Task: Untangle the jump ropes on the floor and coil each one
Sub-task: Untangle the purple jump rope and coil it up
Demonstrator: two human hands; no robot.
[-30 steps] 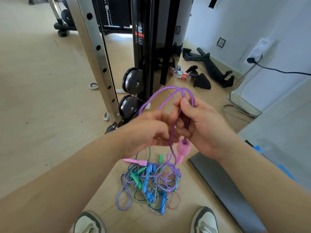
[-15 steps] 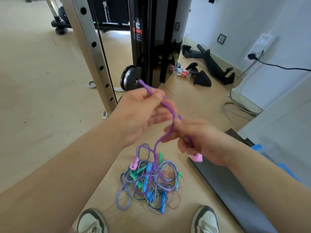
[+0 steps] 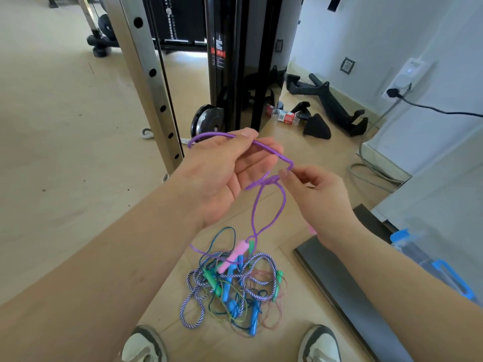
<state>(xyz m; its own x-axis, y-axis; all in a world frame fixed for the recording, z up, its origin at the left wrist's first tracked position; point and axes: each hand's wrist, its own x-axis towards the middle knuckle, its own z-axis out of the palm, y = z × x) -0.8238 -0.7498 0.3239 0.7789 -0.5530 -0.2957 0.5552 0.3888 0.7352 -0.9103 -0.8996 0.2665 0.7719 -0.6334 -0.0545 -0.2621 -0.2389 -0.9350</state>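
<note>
Above the tangle of jump ropes (image 3: 230,288) on the pale floor, both hands hold one purple jump rope (image 3: 254,212) up in the air. The left hand (image 3: 222,173) lies palm up with its fingers loosely curved, the thumb pressing the cord down against the forefinger. A short end of the cord sticks out beyond that hand, on the side away from the right hand. The right hand (image 3: 321,199) pinches the same cord at a kink between thumb and fingertips, close beside the left hand's fingertips. From the pinch the cord twists into a small knot and drops in a long narrow loop to the tangle, where its pink handle (image 3: 232,257) rests on top. In the tangle lie a blue-and-white braided rope (image 3: 190,291), blue handles (image 3: 231,304), green handles (image 3: 210,279) and thin cords. Two shoes (image 3: 146,346) stand just on the near side of the tangle. A dark mat (image 3: 337,283) lies right of it, and a steel upright (image 3: 146,74) with holes rises beyond it to the left.
</note>
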